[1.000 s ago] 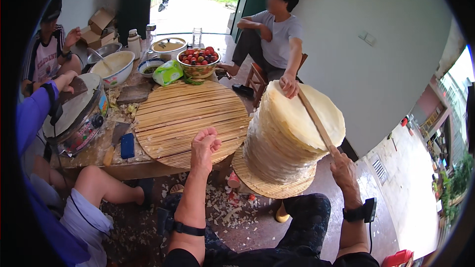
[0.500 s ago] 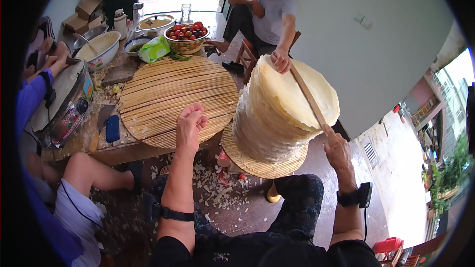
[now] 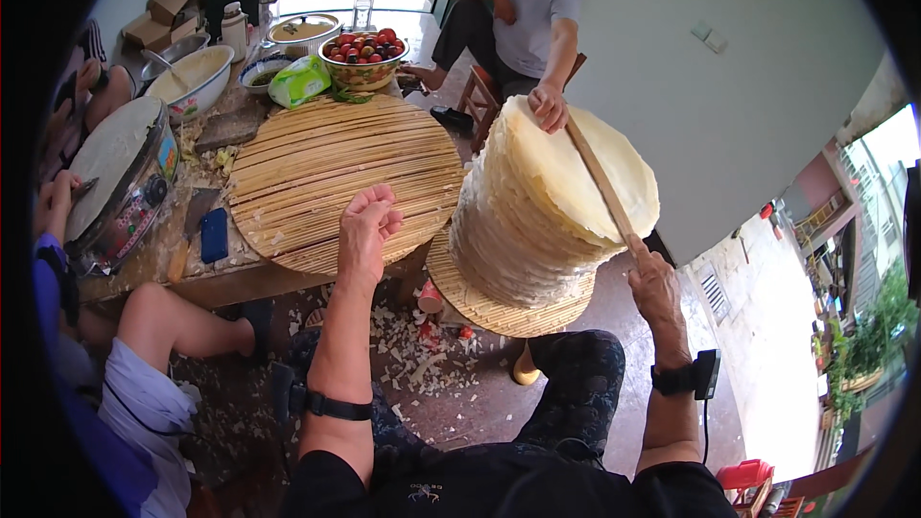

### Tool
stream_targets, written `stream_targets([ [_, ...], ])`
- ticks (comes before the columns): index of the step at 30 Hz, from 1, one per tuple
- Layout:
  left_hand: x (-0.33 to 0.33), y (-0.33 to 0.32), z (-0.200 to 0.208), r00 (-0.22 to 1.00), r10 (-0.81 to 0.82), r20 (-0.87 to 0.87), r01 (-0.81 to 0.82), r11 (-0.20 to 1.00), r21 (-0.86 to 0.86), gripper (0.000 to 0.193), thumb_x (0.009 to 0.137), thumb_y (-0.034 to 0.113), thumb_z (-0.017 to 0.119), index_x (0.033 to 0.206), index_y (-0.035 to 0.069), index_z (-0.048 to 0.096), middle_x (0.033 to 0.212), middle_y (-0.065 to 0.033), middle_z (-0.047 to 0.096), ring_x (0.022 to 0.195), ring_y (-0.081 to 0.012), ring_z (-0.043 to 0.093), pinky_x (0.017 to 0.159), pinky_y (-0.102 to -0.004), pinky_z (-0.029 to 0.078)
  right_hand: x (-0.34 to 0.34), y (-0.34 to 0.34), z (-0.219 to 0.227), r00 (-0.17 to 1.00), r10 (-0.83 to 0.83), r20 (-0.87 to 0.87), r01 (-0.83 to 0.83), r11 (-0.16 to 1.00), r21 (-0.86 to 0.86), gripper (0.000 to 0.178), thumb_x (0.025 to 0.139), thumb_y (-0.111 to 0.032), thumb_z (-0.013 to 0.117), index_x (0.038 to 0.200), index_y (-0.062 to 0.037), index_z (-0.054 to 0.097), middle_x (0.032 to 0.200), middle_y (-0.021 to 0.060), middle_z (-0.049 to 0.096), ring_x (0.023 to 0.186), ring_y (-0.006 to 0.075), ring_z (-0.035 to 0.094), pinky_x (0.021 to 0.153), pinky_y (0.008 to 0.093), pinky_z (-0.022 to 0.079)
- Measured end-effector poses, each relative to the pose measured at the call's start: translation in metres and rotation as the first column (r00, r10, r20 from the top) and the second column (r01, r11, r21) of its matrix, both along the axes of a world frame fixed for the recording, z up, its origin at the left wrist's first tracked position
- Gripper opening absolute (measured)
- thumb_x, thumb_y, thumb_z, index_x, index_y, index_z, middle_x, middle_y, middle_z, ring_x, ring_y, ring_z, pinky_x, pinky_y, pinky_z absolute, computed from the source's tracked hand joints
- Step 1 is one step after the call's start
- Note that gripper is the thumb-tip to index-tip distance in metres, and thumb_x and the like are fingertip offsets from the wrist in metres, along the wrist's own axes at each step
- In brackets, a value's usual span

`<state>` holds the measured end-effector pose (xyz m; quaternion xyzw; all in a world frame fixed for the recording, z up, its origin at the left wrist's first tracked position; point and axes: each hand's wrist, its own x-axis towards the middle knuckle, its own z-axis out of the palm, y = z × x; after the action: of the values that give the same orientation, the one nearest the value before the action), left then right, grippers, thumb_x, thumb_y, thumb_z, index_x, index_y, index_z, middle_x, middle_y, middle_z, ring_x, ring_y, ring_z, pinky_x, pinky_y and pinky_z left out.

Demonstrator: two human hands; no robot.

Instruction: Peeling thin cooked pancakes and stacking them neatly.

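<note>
My right hand (image 3: pixel 655 293) is closed round the near end of a long flat wooden stick (image 3: pixel 601 180). The stick lies across the top of a tall stack of thin round pale flatbreads (image 3: pixel 530 235), and a co-worker's hand (image 3: pixel 548 107) rests by its far end. Under the stack is a round bamboo-slat mat (image 3: pixel 559 317). Over the near edge of a larger bamboo-slat mat (image 3: pixel 336 158) on the table hangs my left hand (image 3: pixel 367 230), its fingers curled in with nothing visible in them.
At left, a second person's hand (image 3: pixel 59 200) works at a round griddle (image 3: pixel 115 173) bearing a pale sheet. A blue phone (image 3: pixel 214 235), a batter bowl (image 3: pixel 213 86), a green packet (image 3: pixel 299 83) and a bowl of red fruit (image 3: pixel 353 79) stand on the table (image 3: pixel 245 280). Scraps (image 3: pixel 432 364) litter the floor.
The person at the griddle has drawn a hand back to its near left side, where it holds a dark flat tool. My hands and the stick have hardly moved.
</note>
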<state>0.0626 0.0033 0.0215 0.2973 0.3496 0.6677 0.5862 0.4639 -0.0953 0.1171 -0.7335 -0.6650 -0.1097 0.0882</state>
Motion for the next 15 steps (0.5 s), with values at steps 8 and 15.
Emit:
stream_targets([
  [8, -0.0037, 0.0004, -0.0025, 0.999, 0.024, -0.025, -0.024, 0.999, -0.026, 0.022, 0.088, 0.014, 0.055, 0.108, 0.006, 0.061, 0.096, -0.0007, 0.059, 0.077, -0.0109, 0.058, 0.071, -0.0260, 0.047, -0.0027, 0.0024, -0.0014, 0.999, -0.043, -0.019, 0.043, 0.999, -0.014, 0.060, 0.080, -0.010, 0.062, 0.136, -0.0208, 0.047, 0.091, 0.0203, 0.060, 0.086, 0.0382, 0.061, 0.076, 0.0479, 0.048],
  [15, -0.0013, -0.0007, -0.0001, 0.999, 0.011, -0.032, -0.011, 1.000, -0.023, 0.021, 0.088, 0.013, 0.054, 0.107, 0.007, 0.062, 0.097, -0.0006, 0.059, 0.077, -0.0104, 0.057, 0.072, -0.0262, 0.047, -0.0010, -0.0005, -0.0009, 1.000, 0.004, 0.013, -0.004, 1.000, 0.003, 0.057, 0.082, -0.008, 0.058, 0.136, -0.0174, 0.046, 0.089, 0.0204, 0.059, 0.084, 0.0382, 0.062, 0.074, 0.0479, 0.049],
])
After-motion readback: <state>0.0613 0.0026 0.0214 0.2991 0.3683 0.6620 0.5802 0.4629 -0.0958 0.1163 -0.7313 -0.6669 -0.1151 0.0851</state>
